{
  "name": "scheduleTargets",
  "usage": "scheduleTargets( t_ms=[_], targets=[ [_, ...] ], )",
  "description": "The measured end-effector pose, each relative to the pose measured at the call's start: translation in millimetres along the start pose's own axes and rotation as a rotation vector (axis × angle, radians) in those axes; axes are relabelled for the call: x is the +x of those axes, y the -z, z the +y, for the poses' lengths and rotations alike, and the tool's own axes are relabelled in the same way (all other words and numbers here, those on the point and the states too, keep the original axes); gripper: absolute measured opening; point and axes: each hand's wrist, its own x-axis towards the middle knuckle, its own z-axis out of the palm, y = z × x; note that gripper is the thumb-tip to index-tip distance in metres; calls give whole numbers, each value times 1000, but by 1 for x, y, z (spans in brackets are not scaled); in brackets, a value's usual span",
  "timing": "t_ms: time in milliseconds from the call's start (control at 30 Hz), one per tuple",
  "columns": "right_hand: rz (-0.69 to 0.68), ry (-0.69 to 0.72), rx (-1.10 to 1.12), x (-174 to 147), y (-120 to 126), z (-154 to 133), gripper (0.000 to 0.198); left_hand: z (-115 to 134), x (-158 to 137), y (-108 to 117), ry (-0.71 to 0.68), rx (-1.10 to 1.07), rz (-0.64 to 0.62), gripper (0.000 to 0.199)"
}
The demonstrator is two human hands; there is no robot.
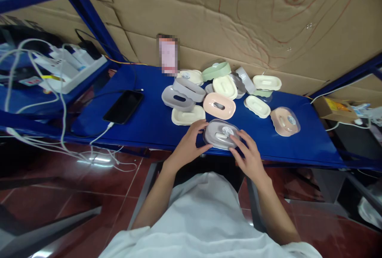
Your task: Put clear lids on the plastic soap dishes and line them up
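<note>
A grey soap box [219, 139] with a clear lid and a round sticker lies at the front edge of the blue table. My left hand [191, 142] grips its left end, thumb near the front and fingers at the back. Around the right end curl the fingers of my right hand [249, 154], some of them over the lid by the sticker. Just behind are a pink oval part with a slot [209, 108], a cream tray [188, 118] and a grey slotted part [171, 104]. A pink soap box with a clear lid [285, 122] stands to the right.
More cream, grey and green soap box parts [217, 71] are heaped toward the cardboard wall [209, 19]. A black phone [123, 106] with a white cable lies on the left. Power strips [68, 67] and tangled cables are further left; a small cardboard box [334, 108] is at right.
</note>
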Motion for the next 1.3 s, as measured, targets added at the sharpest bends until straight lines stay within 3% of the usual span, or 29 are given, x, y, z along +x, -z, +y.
scheduleTargets(
  t_ms=[167, 433, 633, 767, 900, 1067, 1300],
  targets=[
    [-48, 74, 42, -4, -5, 2, 71, 1, 0, 4, -14, 97, -87, 59],
    [-41, 167, 34, -3, -12, 10, 76, -2, -1, 5, -38, 105, -47, 40],
    [-86, 28, 18, 7, 0, 6, 67, -1, -1, 5, -7, 97, -99, 50],
    [52, -62, -140, 3, 23, 14, 53, 0, -2, 3, 70, 81, -93, 64],
    [181, -298, -411, -14, 45, 43, 62, 0, -2, 1, 92, 101, -76, 57],
    [204, -541, -578, -31, 55, 83, 75, 4, -1, 0, 73, 144, -54, 48],
    [219, -643, -616, -25, 62, 133, 76, 13, 12, -1, -98, 350, -19, 41]
  ],
)
